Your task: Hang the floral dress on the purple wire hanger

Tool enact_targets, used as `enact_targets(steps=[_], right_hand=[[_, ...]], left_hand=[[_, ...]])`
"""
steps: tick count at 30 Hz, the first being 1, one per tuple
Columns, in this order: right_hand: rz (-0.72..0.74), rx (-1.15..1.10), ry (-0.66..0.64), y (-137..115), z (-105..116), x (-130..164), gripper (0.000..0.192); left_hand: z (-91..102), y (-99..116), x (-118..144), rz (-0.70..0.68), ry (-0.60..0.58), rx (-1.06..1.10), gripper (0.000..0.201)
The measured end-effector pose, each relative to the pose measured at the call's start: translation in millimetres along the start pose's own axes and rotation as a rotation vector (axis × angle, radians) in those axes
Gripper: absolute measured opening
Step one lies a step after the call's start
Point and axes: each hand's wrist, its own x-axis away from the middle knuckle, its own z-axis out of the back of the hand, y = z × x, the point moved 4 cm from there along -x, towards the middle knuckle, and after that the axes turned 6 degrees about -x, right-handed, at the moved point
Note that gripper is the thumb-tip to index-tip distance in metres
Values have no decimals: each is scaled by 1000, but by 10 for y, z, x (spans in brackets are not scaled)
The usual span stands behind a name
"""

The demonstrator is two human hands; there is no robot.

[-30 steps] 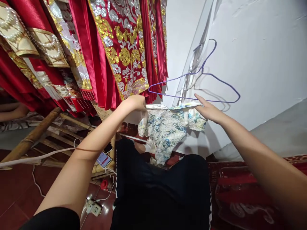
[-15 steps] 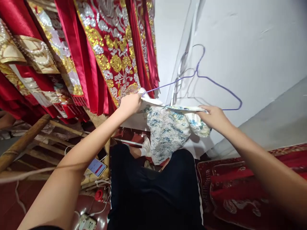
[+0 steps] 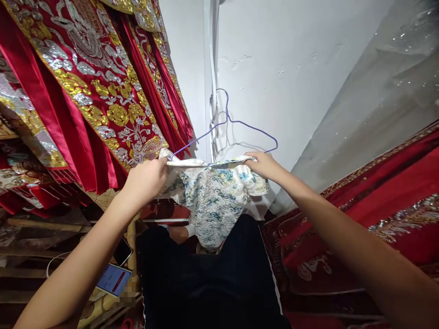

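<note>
Garment of pale cloth with a blue-green print hangs stretched between the two hands, just below the arms of a purple wire hanger. The left hand pinches one end of its upper edge, close to where one hanger end meets the cloth; whether that end sits inside is hard to tell. The right hand pinches the opposite end, with the other hanger tip showing just beyond it, outside the cloth.

Pulling too hard sideways could strain the upper edge or bend the thin wire. If the left pinch loosens early, that side could slide off the hanger. A tug downward might swing or unseat the hanger, since what its hook rests on is unclear. Leaning left, the cloth could snag on the red sequined panel beside it.
</note>
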Motion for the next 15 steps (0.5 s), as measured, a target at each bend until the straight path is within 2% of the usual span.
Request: enact_targets(steps=[3, 6, 9, 11, 13, 15], right_hand=[[-35, -21, 31, 53, 57, 27, 22], [-20, -83, 18, 46, 9, 56, 20], [32, -208, -21, -8, -110, 120, 22], [70, -275, -21, -69, -184, 186, 22], [103, -312, -16, -149, -242, 259, 20], [122, -306, -36, -235, -284, 325, 21]], left_hand=[[73, 111, 171, -30, -37, -7, 36], [88, 64, 127, -20, 5, -8, 36], [30, -98, -138, 5, 83, 42, 37], [-26, -152, -371, -27, 151, 127, 40], [-71, -85, -586, -115, 227, 248, 43], [-99, 109, -740, -252, 288, 381, 44]])
